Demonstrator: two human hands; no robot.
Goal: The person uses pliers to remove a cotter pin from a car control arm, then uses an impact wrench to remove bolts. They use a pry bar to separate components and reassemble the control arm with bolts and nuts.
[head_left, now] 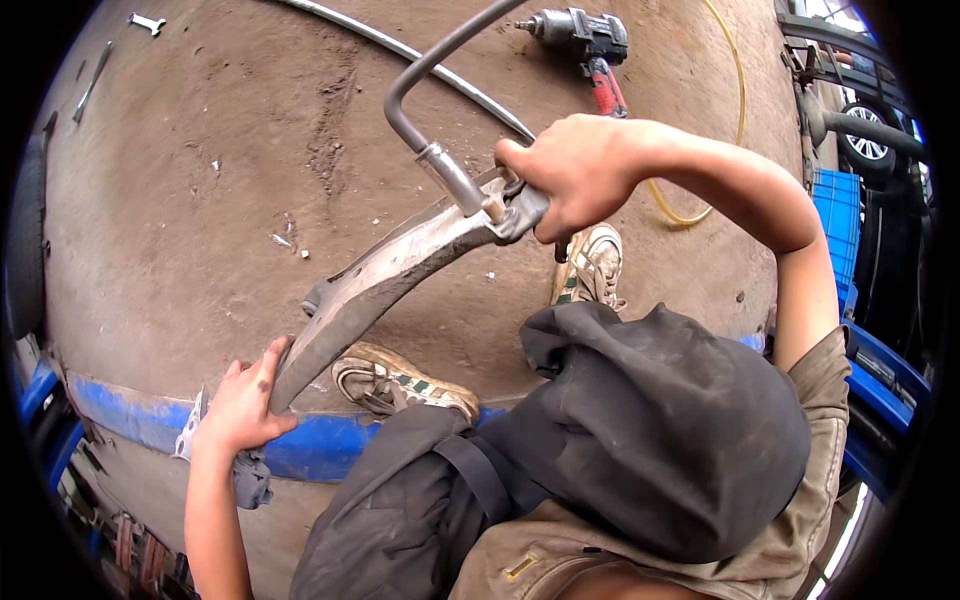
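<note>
A long grey metal car suspension arm (385,262) slants across the middle, from lower left to upper right. My left hand (243,398) is closed round its lower left end. At the upper right end my right hand (585,172) grips it, knuckles up, with some fingertips hidden underneath. A bent metal bar (405,110) comes down from the top edge. Its sleeve-like end (452,178) meets the suspension arm just left of my right hand; how the two are joined I cannot make out.
An impact wrench (585,42) with a red grip lies beyond my right hand, near a yellow hose (741,70). A long metal rod (400,48) and two wrenches, one a spanner (147,23), lie farther off. A blue-painted edge (320,450) runs by my shoes (400,382).
</note>
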